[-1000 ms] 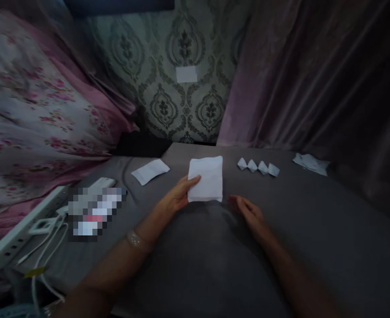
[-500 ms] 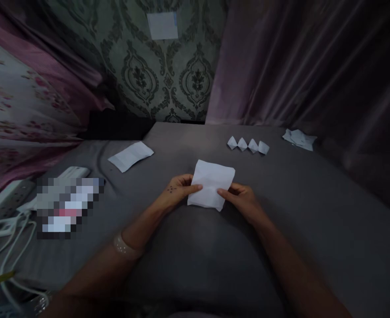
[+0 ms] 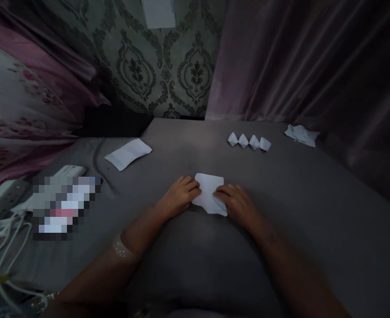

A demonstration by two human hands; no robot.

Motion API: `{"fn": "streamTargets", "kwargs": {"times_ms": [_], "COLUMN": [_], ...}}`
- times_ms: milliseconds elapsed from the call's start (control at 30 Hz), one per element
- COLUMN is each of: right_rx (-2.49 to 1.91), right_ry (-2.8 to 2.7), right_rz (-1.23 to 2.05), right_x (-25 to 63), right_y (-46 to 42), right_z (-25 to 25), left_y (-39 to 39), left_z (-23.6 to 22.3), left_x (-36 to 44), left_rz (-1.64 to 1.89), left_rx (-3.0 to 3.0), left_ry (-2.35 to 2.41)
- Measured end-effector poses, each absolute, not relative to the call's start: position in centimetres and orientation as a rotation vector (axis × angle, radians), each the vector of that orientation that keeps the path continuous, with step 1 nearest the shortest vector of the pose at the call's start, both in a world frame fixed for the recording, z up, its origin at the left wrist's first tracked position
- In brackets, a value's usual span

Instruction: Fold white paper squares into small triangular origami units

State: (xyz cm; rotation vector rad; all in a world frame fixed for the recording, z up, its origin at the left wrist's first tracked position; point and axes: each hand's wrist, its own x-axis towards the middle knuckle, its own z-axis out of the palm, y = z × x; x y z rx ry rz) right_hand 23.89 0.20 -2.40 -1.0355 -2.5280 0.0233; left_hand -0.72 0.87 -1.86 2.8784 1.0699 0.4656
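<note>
A small white sheet of paper [image 3: 209, 187] is low over the grey cloth surface [image 3: 195, 251], in front of me. My left hand [image 3: 182, 194] grips its left edge with curled fingers, the fingertips over the paper. At the right edge, my right hand [image 3: 236, 201] is closed on the same sheet, thumb and fingers together. The lower edge of the sheet looks uneven. Whether the paper rests fully on the cloth I cannot tell.
Folded white paper pieces [image 3: 249, 141] stand in a row at the back right, with crumpled paper [image 3: 301, 134] beyond. A stack of white paper [image 3: 129, 154] lies at the left. Nearer are a blurred-out phone-like object [image 3: 67, 207], a power strip [image 3: 6, 198] and white cables [image 3: 8, 251].
The paper has come down and towards me and shows less of its face. My hands have turned over, so their backs face up and the fingers lie over its edges.
</note>
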Motion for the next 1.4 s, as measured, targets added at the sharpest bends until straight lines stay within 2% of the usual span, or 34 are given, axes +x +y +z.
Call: {"fn": "streamTargets", "kwargs": {"times_ms": [133,400,633,1067,1400], "right_rx": [-1.095,-1.232,-1.505,-1.739,-1.807], "right_ry": [-2.555,-2.298,-1.976,-1.938,-2.016], "right_rz": [0.174,0.427,0.597,0.348,0.242], "right_x": [24.3,23.5,22.8,21.7,22.0], "right_y": [0.1,0.2,0.6,0.9,1.0], "right_z": [-2.9,-3.1,-3.6,-3.6,-4.0], "left_y": [0.8,1.3,1.5,1.9,1.7], "left_z": [-1.7,-3.5,-2.9,-4.4,-4.0], "left_x": [-0.6,0.2,1.2,1.6,1.7], "left_rz": [0.329,0.707,0.744,0.836,0.706], "left_rx": [2.736,2.288,2.024,2.068,2.285], "left_ry": [1.085,1.385,1.605,1.764,1.829]}}
